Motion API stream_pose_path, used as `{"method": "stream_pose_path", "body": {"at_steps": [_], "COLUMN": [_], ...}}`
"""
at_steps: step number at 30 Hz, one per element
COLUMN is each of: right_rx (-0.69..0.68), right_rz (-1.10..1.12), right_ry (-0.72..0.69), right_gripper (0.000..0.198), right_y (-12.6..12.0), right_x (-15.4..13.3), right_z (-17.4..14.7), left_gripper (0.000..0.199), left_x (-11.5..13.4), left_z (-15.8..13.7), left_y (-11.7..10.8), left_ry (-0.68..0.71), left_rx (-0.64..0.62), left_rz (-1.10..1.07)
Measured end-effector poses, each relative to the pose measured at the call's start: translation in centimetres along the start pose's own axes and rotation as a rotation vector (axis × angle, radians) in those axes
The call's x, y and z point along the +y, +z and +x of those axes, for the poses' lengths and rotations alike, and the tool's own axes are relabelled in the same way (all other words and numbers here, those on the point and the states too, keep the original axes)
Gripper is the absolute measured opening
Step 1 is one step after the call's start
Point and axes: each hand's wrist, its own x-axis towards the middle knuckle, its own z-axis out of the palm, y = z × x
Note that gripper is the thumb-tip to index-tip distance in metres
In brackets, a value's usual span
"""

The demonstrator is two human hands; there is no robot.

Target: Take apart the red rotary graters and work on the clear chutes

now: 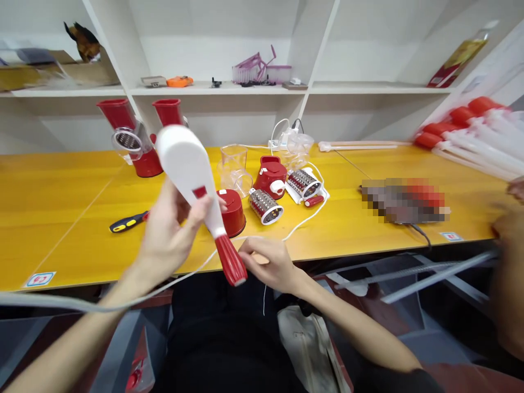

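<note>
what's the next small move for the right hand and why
Probably close the right hand around the red handle to steady it: the left hand grips only the white part, and the right hand's curled fingers are right beside the handle, though whether they touch it is hard to tell.

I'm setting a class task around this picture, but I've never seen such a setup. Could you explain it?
There is no robot here, only a person's bare hands. The single picture comes from a camera worn on the head, looking forward and down. The left hand holds a white handle-like part with a red grip. The right hand is curled beside that grip; whether they touch is unclear. On the yellow table are perforated metal drums, red rounded parts, clear plastic pieces and a black-and-yellow tool handle. Another person's arm shows at the right edge.
</note>
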Motion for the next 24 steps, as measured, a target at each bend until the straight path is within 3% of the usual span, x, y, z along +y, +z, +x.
{"method": "stream_pose_path", "body": {"at_steps": [2, 4, 7, 10, 12, 14, 16, 19, 22, 24], "right_rx": [0.19, 0.255, 0.043, -0.064, 0.018, 0.072, 0.136, 0.177, -0.035, -0.175], "right_rz": [0.095, 0.195, 0.453, 0.611, 0.645, 0.633, 0.545, 0.169, -0.331, -0.518], "right_ry": [0.138, 0.229, 0.392, 0.533, 0.519, 0.483, 0.467, 0.437, 0.388, 0.381], "right_gripper": [0.052, 0.061, 0.09, 0.098, 0.095, 0.089, 0.085, 0.073, 0.051, 0.047], "right_y": [0.0, 0.0, 0.7, 2.2, 2.9, 3.0, 2.5, 1.3, 0.4, -0.2], "right_x": [0.0, -0.4, -1.1, -1.5, -1.6, -1.4, -1.0, -0.4, -0.8, -1.8], "right_z": [1.5, 3.3, 5.4, 5.9, 5.6, 5.4, 5.3, 5.3, 5.0, 4.8], "left_gripper": [0.035, 0.043, 0.051, 0.055, 0.059, 0.06, 0.057, 0.051, 0.055, 0.05], "left_x": [-0.8, -1.5, -2.4, -3.4, -4.1, -4.5, -4.5, -3.9, -3.2, -3.1], "left_z": [-1.1, -1.6, -2.4, -3.3, -3.7, -3.5, -2.8, -1.6, -1.1, -1.2], "left_y": [1.8, 3.4, 5.0, 5.5, 5.3, 4.5, 3.3, 1.4, 0.5, 0.4], "left_ry": [-0.109, -0.243, -0.371, -0.304, -0.224, -0.183, -0.177, -0.184, -0.241, -0.268], "left_rx": [-0.004, 0.024, 0.038, 0.045, 0.019, -0.085, -0.155, -0.062, -0.121, -0.202], "left_rz": [-0.193, -0.318, -0.369, -0.247, -0.144, -0.062, -0.014, -0.06, -0.168, -0.12]}}
